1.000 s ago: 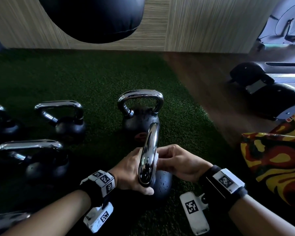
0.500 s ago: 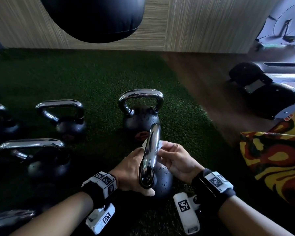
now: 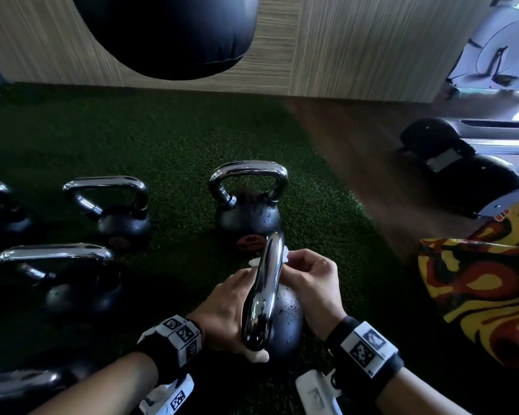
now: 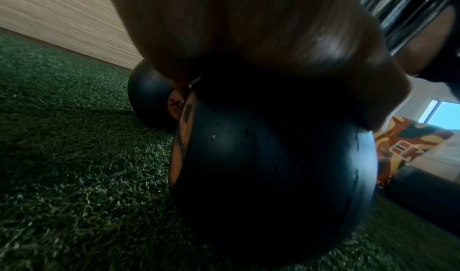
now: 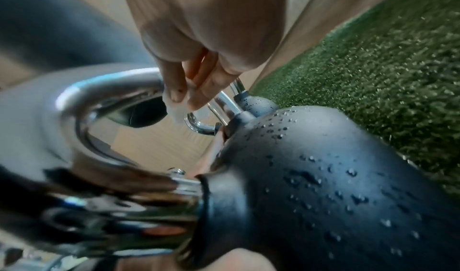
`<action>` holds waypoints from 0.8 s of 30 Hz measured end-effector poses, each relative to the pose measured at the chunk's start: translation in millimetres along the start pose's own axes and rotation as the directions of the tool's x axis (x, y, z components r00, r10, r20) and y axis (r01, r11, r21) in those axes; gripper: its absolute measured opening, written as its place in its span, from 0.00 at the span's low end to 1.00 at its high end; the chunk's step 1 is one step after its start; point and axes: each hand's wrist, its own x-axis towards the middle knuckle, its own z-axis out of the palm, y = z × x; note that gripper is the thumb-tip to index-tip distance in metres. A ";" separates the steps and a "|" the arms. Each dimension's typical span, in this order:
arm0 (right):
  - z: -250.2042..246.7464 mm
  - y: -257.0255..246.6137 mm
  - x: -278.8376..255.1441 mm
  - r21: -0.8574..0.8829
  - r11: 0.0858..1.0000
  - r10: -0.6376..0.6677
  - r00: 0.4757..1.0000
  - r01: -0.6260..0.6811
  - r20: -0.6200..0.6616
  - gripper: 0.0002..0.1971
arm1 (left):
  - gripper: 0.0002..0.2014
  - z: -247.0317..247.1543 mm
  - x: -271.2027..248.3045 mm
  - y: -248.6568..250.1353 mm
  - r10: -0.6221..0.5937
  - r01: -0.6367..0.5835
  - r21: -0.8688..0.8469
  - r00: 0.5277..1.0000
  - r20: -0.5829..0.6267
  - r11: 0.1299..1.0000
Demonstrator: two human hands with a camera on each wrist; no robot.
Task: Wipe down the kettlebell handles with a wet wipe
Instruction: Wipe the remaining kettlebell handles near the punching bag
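The nearest kettlebell stands on green turf, its chrome handle (image 3: 264, 292) pointing away from me above a black ball (image 3: 286, 319) beaded with drops. My left hand (image 3: 226, 307) grips the kettlebell low on its left side, thumb under the handle's near end. My right hand (image 3: 309, 280) pinches a white wet wipe (image 3: 286, 253) against the far end of the handle. In the right wrist view the fingertips (image 5: 196, 98) press the wipe (image 5: 174, 109) on the handle (image 5: 104, 86). The left wrist view shows only my palm (image 4: 248, 29) over the ball (image 4: 273, 176).
Several more chrome-handled kettlebells stand on the turf (image 3: 162, 139): one just beyond (image 3: 247, 217), others to the left (image 3: 120, 217) (image 3: 78, 286). A black punching bag (image 3: 168, 34) hangs ahead. Patterned fabric (image 3: 477, 295) and a gym machine (image 3: 468, 166) lie right, on wood floor.
My right hand has slid the wipe along the handle from its middle toward the far end. The left hand has kept its hold on the kettlebell.
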 end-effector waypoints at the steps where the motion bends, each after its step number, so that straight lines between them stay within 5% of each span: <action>1: 0.2 1.1 2.1 -0.050 0.998 -0.026 0.999 0.024 -0.039 0.07 | 0.69 0.8 -1.9 0.3 -0.002 0.002 -0.009 1.000 -0.006 1.000; 4: 5.2 3.1 9.1 -0.129 0.992 -0.018 0.990 0.000 -0.141 0.08 | 0.67 2.0 -6.6 1.5 0.022 -0.024 -0.052 0.999 -0.040 0.998; 13: 18.7 4.3 8.2 -0.315 0.948 -0.016 0.984 -0.042 -0.179 0.09 | 0.71 6.0 -6.0 -5.2 0.076 -0.074 0.027 0.996 -0.056 0.997; 21: -0.9 7.5 2.1 -0.586 0.807 -0.067 0.997 0.077 0.038 0.11 | 0.71 4.7 -7.6 1.7 0.088 -0.093 0.164 0.995 0.038 0.982; 24: -23.4 -3.1 2.5 -0.534 0.840 -0.087 0.995 0.095 0.040 0.11 | 0.78 -2.3 -5.9 -1.9 0.027 -0.028 0.005 0.992 0.123 1.000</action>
